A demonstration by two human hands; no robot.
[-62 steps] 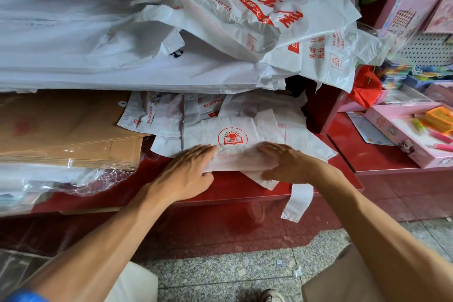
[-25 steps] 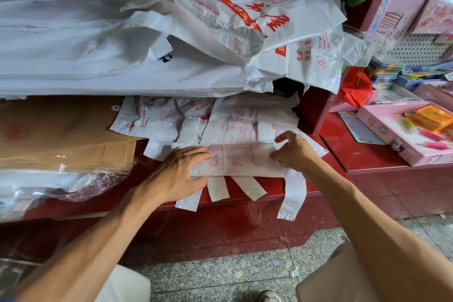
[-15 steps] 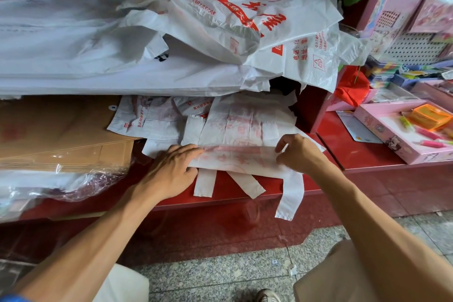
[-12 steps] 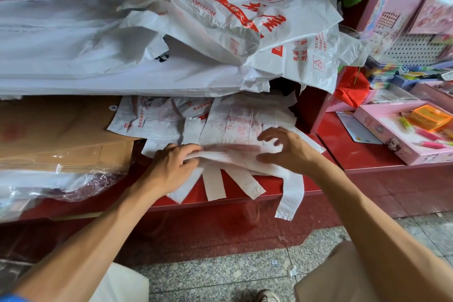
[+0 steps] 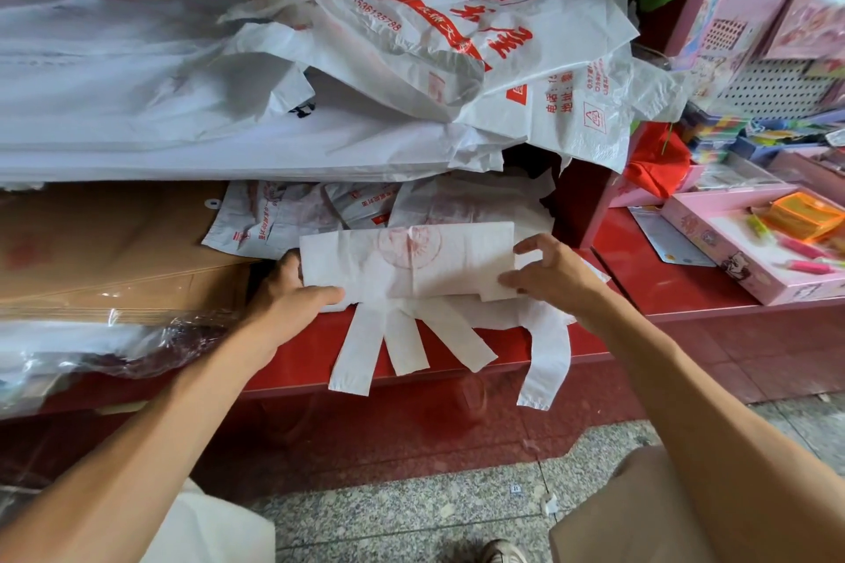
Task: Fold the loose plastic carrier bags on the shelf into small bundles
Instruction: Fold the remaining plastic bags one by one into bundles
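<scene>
Head view: folded bag [image 5: 407, 261] stretched between my hands, left hand [image 5: 292, 297] and right hand [image 5: 548, 272] each pinching an end; thin, limp, slippery film, I'd judge; grip the folded edges, not the handles [image 5: 402, 343] dangling below.

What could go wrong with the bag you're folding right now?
The handle strips dangle loose over the red shelf edge, so they may stay sticking out of the bundle. The left hand and right hand only pinch the ends of the folded bag, so the slippery middle could spring open.
</scene>
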